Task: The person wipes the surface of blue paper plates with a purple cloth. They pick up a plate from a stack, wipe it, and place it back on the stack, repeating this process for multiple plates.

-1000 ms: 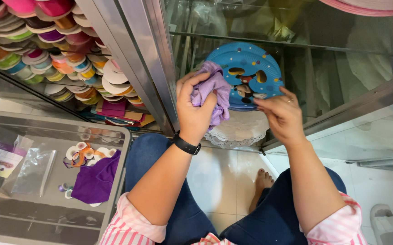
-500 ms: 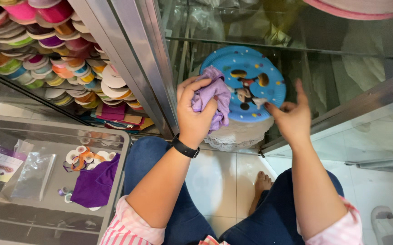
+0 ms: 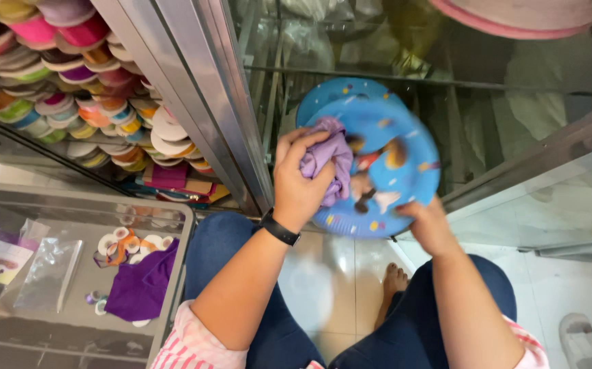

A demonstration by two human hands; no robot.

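Note:
My left hand (image 3: 301, 182) clutches a bunched purple cloth (image 3: 329, 162) and presses it onto the face of a blue paper plate (image 3: 398, 183) printed with cartoon figures. My right hand (image 3: 427, 220) grips the plate's lower right rim and holds it up over my lap. A second blue plate (image 3: 330, 90) peeks out behind the top edge of the first. A black watch (image 3: 279, 228) sits on my left wrist.
A glass display case (image 3: 487, 82) with a metal frame (image 3: 200, 96) stands in front. Several stacked ribbon rolls (image 3: 71, 89) fill the shelf at left. A clear bin (image 3: 71, 273) at lower left holds purple fabric (image 3: 140, 285) and small reels. White tiled floor lies below.
The plate has been lifted away from the case toward me, and a second plate now shows behind it. My right hand slid down to the lower rim; the cloth stays pressed on the plate.

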